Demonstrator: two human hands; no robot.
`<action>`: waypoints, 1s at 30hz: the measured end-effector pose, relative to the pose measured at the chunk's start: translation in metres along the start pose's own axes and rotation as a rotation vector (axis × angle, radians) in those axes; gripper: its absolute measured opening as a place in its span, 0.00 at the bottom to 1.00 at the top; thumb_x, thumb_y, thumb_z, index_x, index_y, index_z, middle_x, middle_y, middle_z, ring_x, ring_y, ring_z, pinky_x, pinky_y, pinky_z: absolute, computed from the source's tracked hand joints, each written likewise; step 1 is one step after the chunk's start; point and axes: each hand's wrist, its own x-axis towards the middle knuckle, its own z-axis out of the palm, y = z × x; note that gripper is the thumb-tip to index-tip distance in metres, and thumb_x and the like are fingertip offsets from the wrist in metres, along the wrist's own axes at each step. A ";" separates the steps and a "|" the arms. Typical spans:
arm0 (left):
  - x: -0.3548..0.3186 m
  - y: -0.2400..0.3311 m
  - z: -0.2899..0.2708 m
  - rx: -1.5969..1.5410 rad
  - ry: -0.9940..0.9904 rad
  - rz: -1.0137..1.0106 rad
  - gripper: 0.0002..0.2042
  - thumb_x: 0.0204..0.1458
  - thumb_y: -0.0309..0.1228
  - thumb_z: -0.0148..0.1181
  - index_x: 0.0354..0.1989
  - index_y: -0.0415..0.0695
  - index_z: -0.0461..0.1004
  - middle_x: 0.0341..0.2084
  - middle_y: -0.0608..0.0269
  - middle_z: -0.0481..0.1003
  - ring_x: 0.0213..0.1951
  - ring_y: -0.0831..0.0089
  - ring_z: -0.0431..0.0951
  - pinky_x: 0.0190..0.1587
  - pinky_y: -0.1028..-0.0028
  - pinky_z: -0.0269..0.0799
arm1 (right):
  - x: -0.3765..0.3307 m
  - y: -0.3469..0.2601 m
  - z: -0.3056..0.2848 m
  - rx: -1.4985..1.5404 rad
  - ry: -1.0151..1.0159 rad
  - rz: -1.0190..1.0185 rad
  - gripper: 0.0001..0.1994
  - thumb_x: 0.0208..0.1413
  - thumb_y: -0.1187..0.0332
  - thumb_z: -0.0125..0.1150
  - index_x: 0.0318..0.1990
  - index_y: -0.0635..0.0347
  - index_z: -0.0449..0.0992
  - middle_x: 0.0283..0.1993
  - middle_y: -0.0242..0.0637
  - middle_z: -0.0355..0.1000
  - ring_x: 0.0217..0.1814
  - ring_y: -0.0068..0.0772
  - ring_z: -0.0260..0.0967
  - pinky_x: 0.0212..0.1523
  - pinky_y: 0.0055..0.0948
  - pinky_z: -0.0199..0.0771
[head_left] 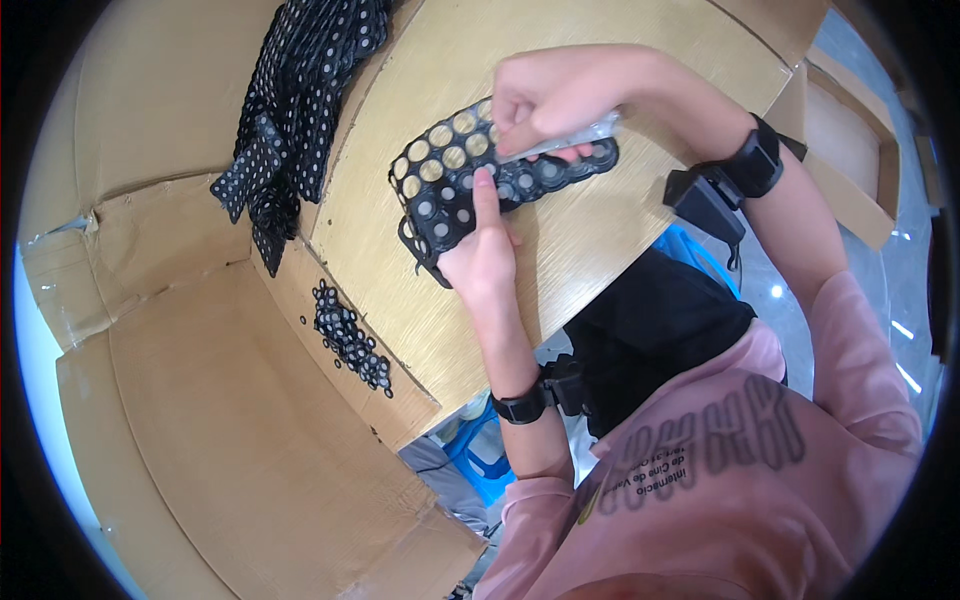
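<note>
Nearest to me, my pink sleeves come up from the lower edge, each wrist wearing a black band. My left hand reaches over the edge of the desk, with its fingers curled under the near end of a black sheet full of round holes. The forefinger is stretched straight out and presses on top of the sheet near its middle, so this hand pinches the sheet between the forefinger and the rest.

The sheet lies flat on the golden-brown desk, stretching from my left hand away to my right hand. Some of its holes show the desk through them; others are filled with small grey discs.

Just beyond, my right hand is closed in a fist over the far edge of the sheet. It grips a thin, pale tool that lies across the sheet's upper row, its tip sticking out to the right.

To my left, a small heap of black rings sits on the cardboard beside the desk edge. Further off, at the top left, a pile of the same black perforated sheets drapes over the cardboard and the desk corner.
</note>
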 end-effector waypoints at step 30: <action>-0.006 0.009 0.012 0.155 -0.077 -0.105 0.09 0.57 0.30 0.59 0.36 0.34 0.73 0.22 0.64 0.73 0.12 0.79 0.67 0.14 0.79 0.62 | -0.018 0.011 0.003 0.012 0.053 0.121 0.15 0.58 0.68 0.53 0.21 0.67 0.70 0.15 0.40 0.71 0.16 0.26 0.70 0.18 0.25 0.70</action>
